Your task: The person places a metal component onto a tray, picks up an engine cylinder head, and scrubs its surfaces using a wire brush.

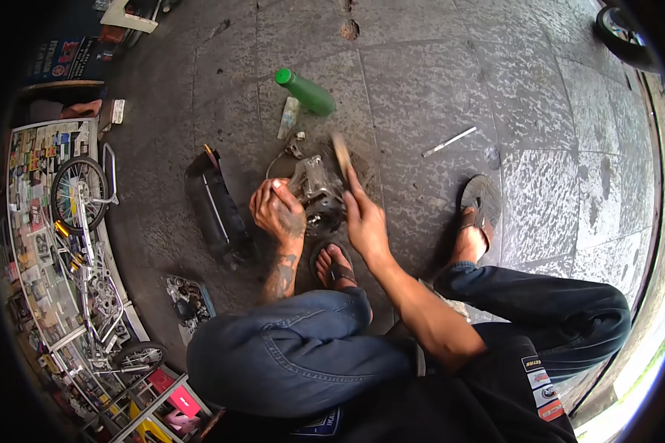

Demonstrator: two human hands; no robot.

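Note:
A greasy metal engine part (316,177) stands on the paved floor in front of me. My left hand (277,210) is at its left side, fingers curled in and thumb on top; whatever lies inside the fingers is hidden. My right hand (366,218) is closed around a brush (341,151) with a wood-coloured handle, blurred by motion, just right of the engine part. Behind the part lies a green bottle (310,94), next to a pale, dirty box (289,118).
To the left sits a long black tray (216,203) with thin tools in it. A tray of small metal parts (188,303) is near my knee. A white stick-like item (449,142) lies to the right. A glass display case (48,244) and a small bicycle-like frame (89,258) line the left side.

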